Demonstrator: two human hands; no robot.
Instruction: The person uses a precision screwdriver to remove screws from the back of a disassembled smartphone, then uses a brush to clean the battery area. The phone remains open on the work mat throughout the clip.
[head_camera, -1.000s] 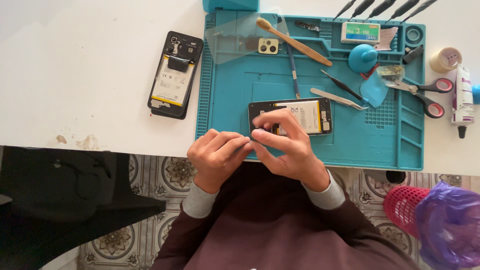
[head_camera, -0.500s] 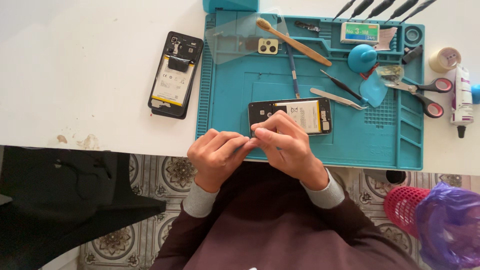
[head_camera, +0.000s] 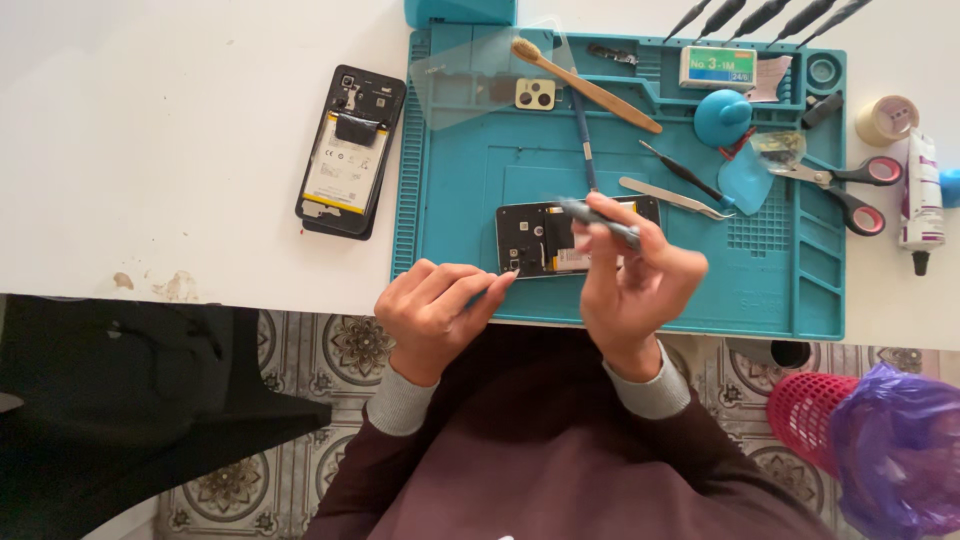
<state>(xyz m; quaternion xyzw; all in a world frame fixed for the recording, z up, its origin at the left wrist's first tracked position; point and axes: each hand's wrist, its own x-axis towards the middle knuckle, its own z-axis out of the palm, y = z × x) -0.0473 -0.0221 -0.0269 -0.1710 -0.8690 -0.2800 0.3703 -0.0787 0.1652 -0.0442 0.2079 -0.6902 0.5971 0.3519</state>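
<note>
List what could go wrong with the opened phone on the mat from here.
1. The right hand holds a grey tool over the opened phone; a slip could scratch exposed parts.
2. The left hand steadies only one corner, so the phone might shift.
3. It lies near the mat front edge and could slide off.

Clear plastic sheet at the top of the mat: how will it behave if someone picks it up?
The clear plastic sheet looks thin, so probably light and floppy. It lies flat on the blue mat, so its edge is likely hard to pinch. The glossy face may be slippery.
</note>
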